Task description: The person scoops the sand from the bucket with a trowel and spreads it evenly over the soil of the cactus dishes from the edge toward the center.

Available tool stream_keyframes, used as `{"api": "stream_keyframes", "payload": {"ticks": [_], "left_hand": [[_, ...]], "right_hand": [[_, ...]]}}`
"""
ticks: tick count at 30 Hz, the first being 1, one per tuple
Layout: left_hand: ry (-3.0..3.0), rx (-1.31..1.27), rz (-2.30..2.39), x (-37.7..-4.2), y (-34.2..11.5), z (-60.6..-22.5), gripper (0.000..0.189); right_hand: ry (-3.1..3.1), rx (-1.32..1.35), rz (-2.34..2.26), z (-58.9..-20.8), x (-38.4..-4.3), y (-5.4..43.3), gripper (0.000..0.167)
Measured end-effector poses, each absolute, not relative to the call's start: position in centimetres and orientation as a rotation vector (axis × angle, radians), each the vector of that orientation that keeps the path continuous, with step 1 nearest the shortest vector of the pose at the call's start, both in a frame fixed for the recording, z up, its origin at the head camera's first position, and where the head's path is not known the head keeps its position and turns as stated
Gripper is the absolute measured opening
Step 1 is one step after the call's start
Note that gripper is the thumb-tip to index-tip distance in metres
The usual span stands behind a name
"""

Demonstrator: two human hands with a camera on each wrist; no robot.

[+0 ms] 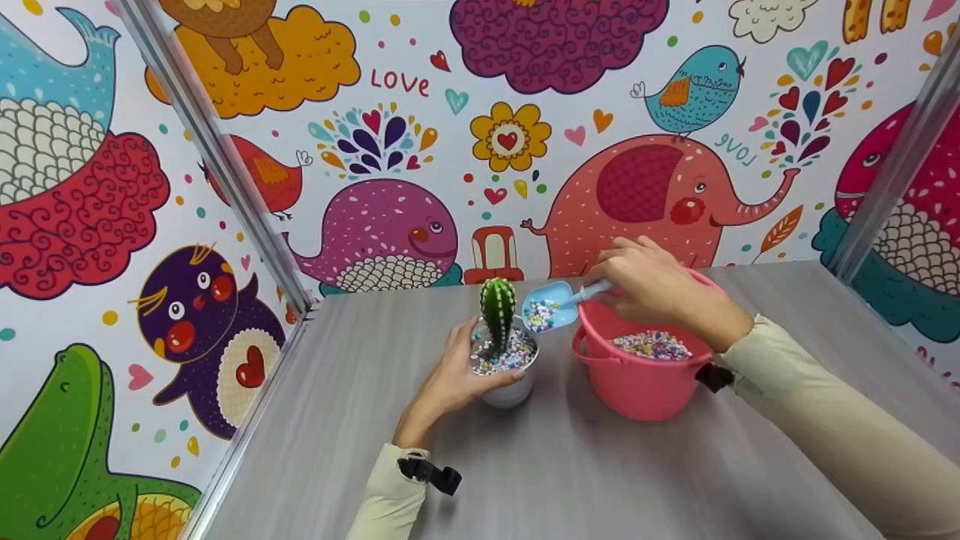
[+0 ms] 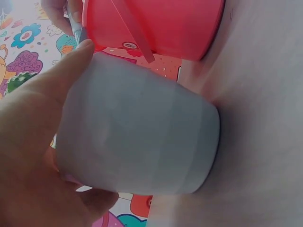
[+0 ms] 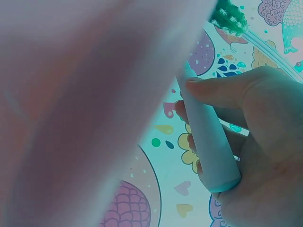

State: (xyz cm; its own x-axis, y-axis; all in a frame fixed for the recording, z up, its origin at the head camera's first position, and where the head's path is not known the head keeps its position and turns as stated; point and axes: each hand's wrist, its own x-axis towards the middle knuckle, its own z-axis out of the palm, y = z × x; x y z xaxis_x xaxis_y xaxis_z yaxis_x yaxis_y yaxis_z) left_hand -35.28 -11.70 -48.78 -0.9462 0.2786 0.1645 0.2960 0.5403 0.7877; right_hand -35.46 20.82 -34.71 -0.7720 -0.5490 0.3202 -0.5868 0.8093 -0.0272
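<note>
A small green cactus [image 1: 498, 307] stands upright in a white pot [image 1: 507, 393], among multicoloured pebbles [image 1: 499, 365]. My left hand [image 1: 459, 375] grips the pot near its rim, thumb at the front; the left wrist view shows the pot wall [image 2: 137, 127] close up, its base on the table. In my right hand [image 1: 646, 285] is a light blue scoop, gripped by its handle [image 3: 208, 137]. The scoop's pan [image 1: 564, 315] carries similar pebbles and hangs beside the pot's right rim. A pink bucket [image 1: 643, 394] with more pebbles [image 1: 654, 345] stands under my right hand.
The bucket's pink handle [image 1: 600, 334] is raised at its left side. All of this is on a grey wood-grain table [image 1: 540, 480]. Panels printed with cartoon animals [image 1: 390, 217] enclose the back and sides, joined by metal posts [image 1: 225, 157].
</note>
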Motion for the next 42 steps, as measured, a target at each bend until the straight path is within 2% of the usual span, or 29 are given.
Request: {"api": "stream_keyframes", "payload": {"ticks": [20,42], "left_hand": [[-2.714,-0.528,-1.441,-35.7,-12.1,-48.8,0.125],[-2.708,-0.593,-1.398,-35.8,-13.0,-48.6,0.121]], "right_hand": [[-2.686,0.876,0.112,-34.6,-35.4,19.9,0.024],[-2.658,0.856,0.103,-35.2,-35.3,19.6,0.025]]}}
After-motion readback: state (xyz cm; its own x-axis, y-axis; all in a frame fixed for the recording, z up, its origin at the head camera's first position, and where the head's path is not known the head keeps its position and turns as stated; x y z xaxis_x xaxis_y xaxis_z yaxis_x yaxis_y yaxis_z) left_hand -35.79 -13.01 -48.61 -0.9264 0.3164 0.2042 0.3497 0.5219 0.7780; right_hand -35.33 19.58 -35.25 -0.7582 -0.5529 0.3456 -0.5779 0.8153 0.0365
